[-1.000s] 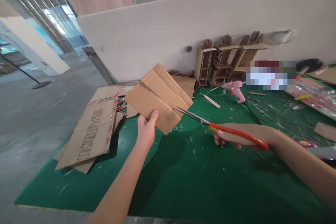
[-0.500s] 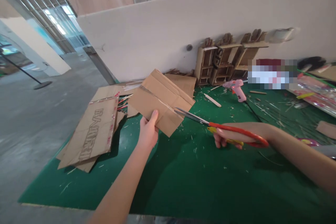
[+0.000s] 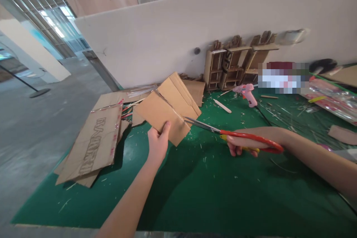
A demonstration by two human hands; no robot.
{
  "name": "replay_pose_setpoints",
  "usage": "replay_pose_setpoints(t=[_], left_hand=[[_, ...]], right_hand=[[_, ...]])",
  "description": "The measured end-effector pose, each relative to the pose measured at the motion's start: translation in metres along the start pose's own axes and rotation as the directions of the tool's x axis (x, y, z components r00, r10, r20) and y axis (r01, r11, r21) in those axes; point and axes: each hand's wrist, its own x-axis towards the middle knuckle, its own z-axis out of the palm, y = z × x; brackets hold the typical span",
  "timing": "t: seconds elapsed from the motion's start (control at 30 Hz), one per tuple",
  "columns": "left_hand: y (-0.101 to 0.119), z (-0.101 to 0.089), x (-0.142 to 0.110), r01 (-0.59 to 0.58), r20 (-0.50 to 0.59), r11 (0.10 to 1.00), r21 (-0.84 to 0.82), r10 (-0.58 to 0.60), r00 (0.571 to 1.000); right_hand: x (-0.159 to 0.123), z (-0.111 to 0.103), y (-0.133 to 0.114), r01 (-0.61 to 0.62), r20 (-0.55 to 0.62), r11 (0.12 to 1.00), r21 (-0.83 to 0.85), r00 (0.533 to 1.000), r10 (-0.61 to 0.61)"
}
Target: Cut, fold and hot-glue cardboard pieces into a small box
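Note:
My left hand [image 3: 158, 143] grips the near edge of a brown cardboard piece [image 3: 160, 113], thumb on top. A slit runs across it, and its far part [image 3: 181, 96] has crease lines and sits at a different angle. Whether both parts are still joined I cannot tell. My right hand [image 3: 240, 147] is closed around the handles of a pair of scissors [image 3: 245, 137] with orange-red and yellow grips. Their long blades point left, nearly together, with the tips at the right end of the slit.
Flattened cardboard [image 3: 95, 141] lies left on the green table [image 3: 195, 200]. Behind stand several cardboard structures [image 3: 214, 68] against a white panel [image 3: 153, 44]. A pink glue gun [image 3: 249, 95], a white stick [image 3: 222, 106] and plastic packets [image 3: 334, 96] lie to the right, among scraps.
The slit in the cardboard has widened, and the near part now tilts away from the far part. The scissor blades have come closer together. The whole view has shifted slightly.

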Motion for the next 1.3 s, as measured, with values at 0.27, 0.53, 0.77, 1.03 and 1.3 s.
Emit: replay_pose_setpoints(t=[0.27,0.53,0.77,1.03,1.3], left_hand=[[0.003,0.003,0.013,0.063,-0.102,0.931,-0.360,-0.106,0.989],[-0.001,0.003,0.016,0.184,-0.058,0.846,-0.500,-0.245,0.968],[-0.002,0.004,0.012,0.053,-0.049,0.923,-0.380,-0.077,0.996],[0.001,0.001,0.016,0.201,0.000,0.837,-0.510,-0.233,0.972],[0.002,-0.003,0.022,0.316,0.041,0.817,-0.483,-0.339,0.940]], right_hand=[[-0.001,0.005,0.012,0.026,0.014,0.994,0.105,1.000,-0.027],[-0.001,0.006,0.000,0.035,0.063,0.998,-0.054,0.998,-0.031],[-0.009,0.006,-0.010,-0.068,0.069,0.998,-0.013,0.995,0.068],[-0.008,0.006,0.008,-0.004,0.087,0.999,0.048,0.996,0.000],[-0.014,0.010,0.003,-0.029,0.039,0.999,-0.029,0.999,0.030]])
